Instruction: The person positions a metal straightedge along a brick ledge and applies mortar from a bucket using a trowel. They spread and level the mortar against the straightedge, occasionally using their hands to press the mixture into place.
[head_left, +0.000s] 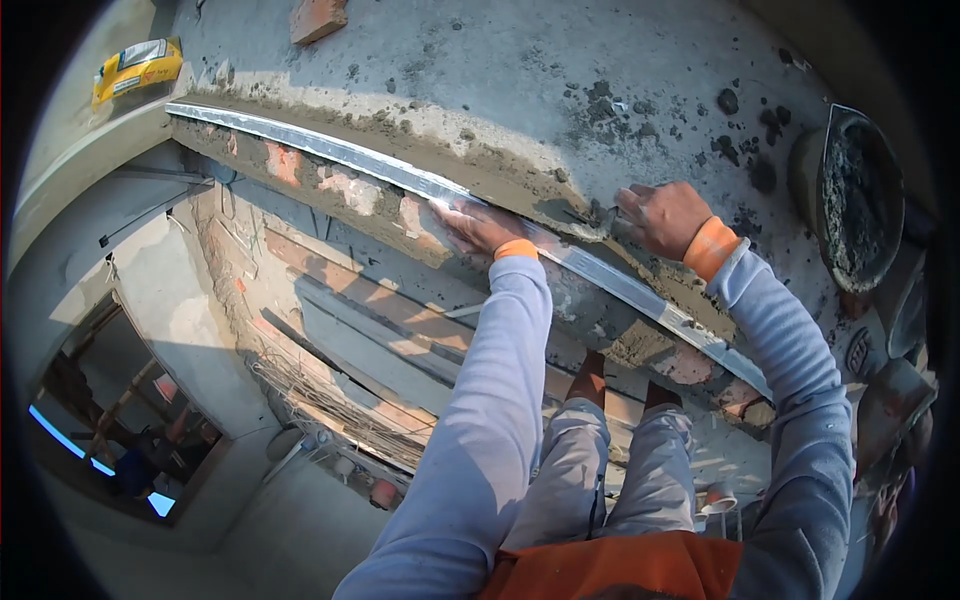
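A long metal straightedge (320, 150) lies along the edge of the brick ledge, with a band of wet mortar (500, 185) beside it. My left hand (475, 226) is closed on the straightedge near its middle, pressing it against the ledge's face. In my right hand (668, 218), fingers wrapped round its handle, is a trowel (572, 220). Its blade points left and touches the mortar just behind the bar. The handle is mostly hidden by my fingers.
A pan of mortar (862, 210) stands at the right. Mortar crumbs (728, 100) dot the concrete surface. A brick piece (318, 18) and a yellow packet (140, 68) sit farther back. Below the ledge are planks and a bundle of sticks (340, 400).
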